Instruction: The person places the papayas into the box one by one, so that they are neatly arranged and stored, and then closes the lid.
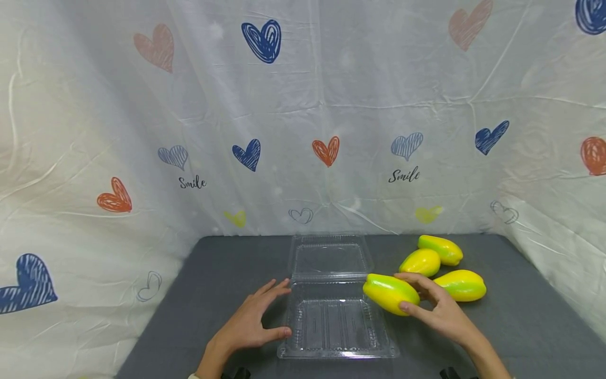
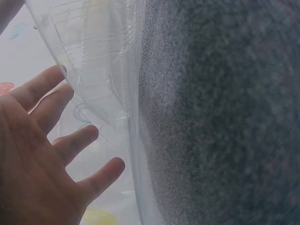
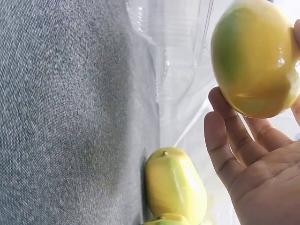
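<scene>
Your right grip [image 1: 437, 305] is clamped on one yellow-green papaya [image 1: 390, 293]: the thumb is at its near side and the fingers are at its far side. This papaya is lifted; in the right wrist view it stands apart from the grey surface. From the head, its left end overlaps the right edge of the clear plastic box's base [image 1: 333, 326].

Your left grip [image 1: 251, 321] holds nothing, and its fingers are spread apart. It is at the left side of the base, with the thumb at the left edge and the fingertips near the fold. In the left wrist view, two fingertips meet a clear edge of the box, but I cannot tell if they press on it.

The base lies open toward you, and its lid [image 1: 333, 258] is laid back behind it.

Beyond your right grip, three more papayas rest on the dark grey counter [image 1: 525, 337]: a yellow one [image 1: 420, 262] just behind the held fruit, a greener one [image 1: 440, 250] farthest back, and one [image 1: 461, 286] to the right, partly behind your fingers.

Behind the counter hangs a white curtain [image 1: 355, 79] with blue, red, pink and yellow hearts and the word "Smile" printed twice.
</scene>
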`<state>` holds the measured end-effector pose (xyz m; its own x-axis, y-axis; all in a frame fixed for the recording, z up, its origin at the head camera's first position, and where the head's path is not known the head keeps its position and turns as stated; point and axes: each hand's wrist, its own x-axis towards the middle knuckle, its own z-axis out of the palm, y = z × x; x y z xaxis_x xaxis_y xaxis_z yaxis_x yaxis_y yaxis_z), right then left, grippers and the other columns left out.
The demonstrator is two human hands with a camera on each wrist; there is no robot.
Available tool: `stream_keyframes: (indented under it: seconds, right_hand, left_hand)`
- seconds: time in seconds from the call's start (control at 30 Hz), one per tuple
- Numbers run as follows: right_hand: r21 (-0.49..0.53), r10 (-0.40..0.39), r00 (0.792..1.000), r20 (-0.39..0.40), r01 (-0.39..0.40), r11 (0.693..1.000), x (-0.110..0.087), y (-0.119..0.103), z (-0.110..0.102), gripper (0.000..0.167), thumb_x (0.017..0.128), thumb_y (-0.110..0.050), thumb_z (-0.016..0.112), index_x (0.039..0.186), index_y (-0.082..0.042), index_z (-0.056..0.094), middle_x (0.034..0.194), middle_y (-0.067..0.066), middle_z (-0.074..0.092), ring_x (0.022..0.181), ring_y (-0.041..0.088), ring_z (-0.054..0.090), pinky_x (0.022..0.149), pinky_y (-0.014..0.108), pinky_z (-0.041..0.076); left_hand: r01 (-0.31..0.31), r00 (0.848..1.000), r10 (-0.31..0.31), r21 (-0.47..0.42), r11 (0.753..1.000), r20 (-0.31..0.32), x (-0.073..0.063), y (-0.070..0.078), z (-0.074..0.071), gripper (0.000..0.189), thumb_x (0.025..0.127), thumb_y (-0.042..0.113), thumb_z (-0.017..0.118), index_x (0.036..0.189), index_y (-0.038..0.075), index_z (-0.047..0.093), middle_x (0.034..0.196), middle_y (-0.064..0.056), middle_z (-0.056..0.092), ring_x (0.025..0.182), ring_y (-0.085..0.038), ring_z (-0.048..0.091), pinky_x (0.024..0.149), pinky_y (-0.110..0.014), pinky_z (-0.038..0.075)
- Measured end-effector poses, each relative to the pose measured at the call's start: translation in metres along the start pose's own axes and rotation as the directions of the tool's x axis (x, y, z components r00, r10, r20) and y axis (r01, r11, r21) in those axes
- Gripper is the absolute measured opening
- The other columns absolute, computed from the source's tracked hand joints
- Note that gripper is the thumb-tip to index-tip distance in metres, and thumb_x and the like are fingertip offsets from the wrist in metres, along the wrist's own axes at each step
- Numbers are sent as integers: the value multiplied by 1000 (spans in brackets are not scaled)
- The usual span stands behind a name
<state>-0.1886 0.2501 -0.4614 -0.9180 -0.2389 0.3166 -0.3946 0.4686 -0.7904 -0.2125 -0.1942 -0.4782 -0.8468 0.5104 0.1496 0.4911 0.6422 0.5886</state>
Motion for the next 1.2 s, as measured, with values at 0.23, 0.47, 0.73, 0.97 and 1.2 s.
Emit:
stream_keyframes:
  seconds: [0.23,0.47,0.73,0.97,1.2]
  right_hand:
    - [21,-4,1000,17,4,1000,0,1,3,48,95,-15,72,141,-15,57,132,-16,62,103,2,63,84,25,55]
    - [30,9,999,38,-10,999,3,-2,4,47,97,-17,71,142,-14,57,132,-10,63,105,4,63,86,26,55]
    - [56,17,998,58,-21,998,8,-6,9,46,97,-17,70,142,-17,57,134,-1,64,106,3,63,87,27,55]
    - [71,-43,997,66,38,997,13,-7,14,48,96,-14,71,142,-14,56,132,-6,65,104,5,64,87,27,55]
    - [105,-95,992,79,87,991,17,-8,19,48,95,-11,72,141,-13,56,126,-4,68,100,9,65,84,27,55]
  left_hand:
    - [5,1000,-5,-2,1000,7,0,0,1,78,85,52,77,153,29,46,166,15,31,157,-37,22,104,-87,22]
    - [10,1000,-10,-10,1000,11,0,1,0,78,86,51,78,153,30,46,167,15,30,158,-36,22,104,-87,21]
    - [17,1000,-17,-12,1000,14,1,1,0,77,86,52,77,153,30,45,167,15,30,158,-35,22,103,-88,20]
    - [16,1000,-16,-1,1000,9,0,0,0,79,85,52,78,153,29,45,167,15,30,158,-35,22,103,-88,21]
    - [11,1000,-11,3,1000,5,0,0,0,79,85,52,78,153,28,46,167,14,30,157,-36,22,103,-88,21]
